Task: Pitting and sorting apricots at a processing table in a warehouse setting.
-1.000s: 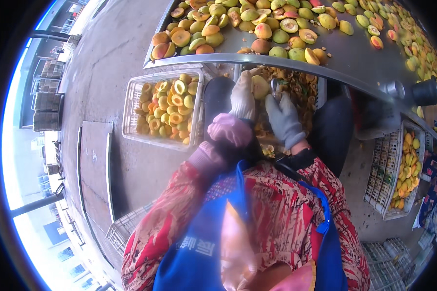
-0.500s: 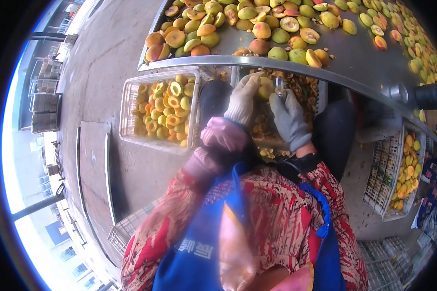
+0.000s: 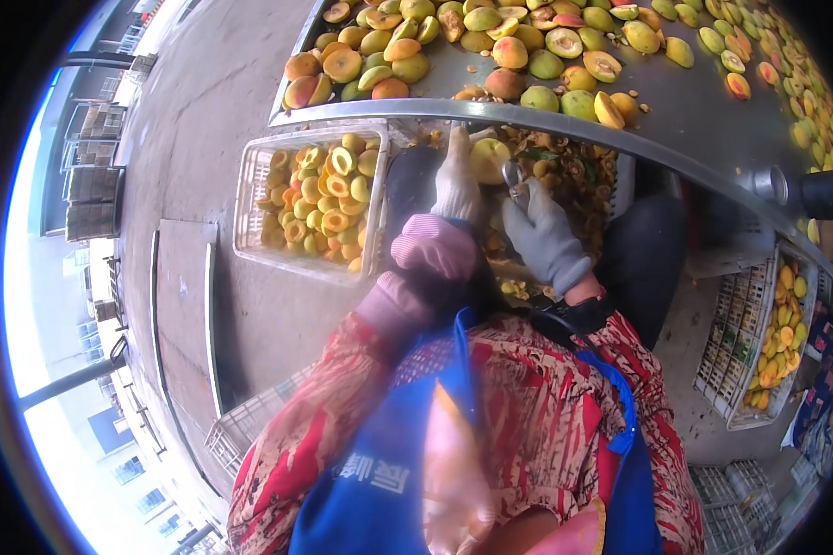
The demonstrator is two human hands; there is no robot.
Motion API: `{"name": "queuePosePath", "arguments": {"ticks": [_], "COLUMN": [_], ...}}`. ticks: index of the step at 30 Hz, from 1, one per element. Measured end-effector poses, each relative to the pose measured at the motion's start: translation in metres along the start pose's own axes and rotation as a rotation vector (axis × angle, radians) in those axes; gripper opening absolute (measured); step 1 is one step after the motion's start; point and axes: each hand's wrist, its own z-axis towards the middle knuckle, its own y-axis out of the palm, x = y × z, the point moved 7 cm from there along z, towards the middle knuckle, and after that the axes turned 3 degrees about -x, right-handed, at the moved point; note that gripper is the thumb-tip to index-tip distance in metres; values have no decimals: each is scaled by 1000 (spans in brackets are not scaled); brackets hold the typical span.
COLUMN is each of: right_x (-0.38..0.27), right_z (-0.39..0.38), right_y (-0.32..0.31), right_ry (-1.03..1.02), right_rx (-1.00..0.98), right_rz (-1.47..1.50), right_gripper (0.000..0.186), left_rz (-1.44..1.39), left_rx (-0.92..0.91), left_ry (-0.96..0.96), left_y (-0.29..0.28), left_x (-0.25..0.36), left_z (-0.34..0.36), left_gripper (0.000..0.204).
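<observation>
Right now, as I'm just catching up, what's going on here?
A person's left hand, in a whitish glove, holds a yellow fruit. The right hand, in a grey glove, grips a small metal tool close to that fruit; whether they touch is hard to tell. Below the hands lie scraps. On the left stands a crate of fruit halves, and ahead is a metal table bearing more fruit.
</observation>
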Motion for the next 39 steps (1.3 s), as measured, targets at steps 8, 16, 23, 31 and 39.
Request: {"name": "queuePosePath", "arguments": {"ticks": [8,16,23,31,39], "right_x": [-1,-1,5,13,28], "right_z": [5,3,4,10,16], "right_y": [4,7,10,8,11], "right_ry": [-76,-98,-48,13,18], "right_rx": [-16,-28,-153,-207,-112], "right_rz": [-258,-315,-373,-343,-231], "right_gripper": [29,31,42,49,25], "left_rz": [-24,48,-13,79,195], "left_rx": [114,59,114,215,238], "left_ry": [1,-51,-108,12,59], "left_y": [14,19,10,-2,3], "left_x": [0,-2,-9,-14,-7], "left_z": [-16,-18,-13,-7,-6], "left_gripper": [40,50,51,45,39]}}
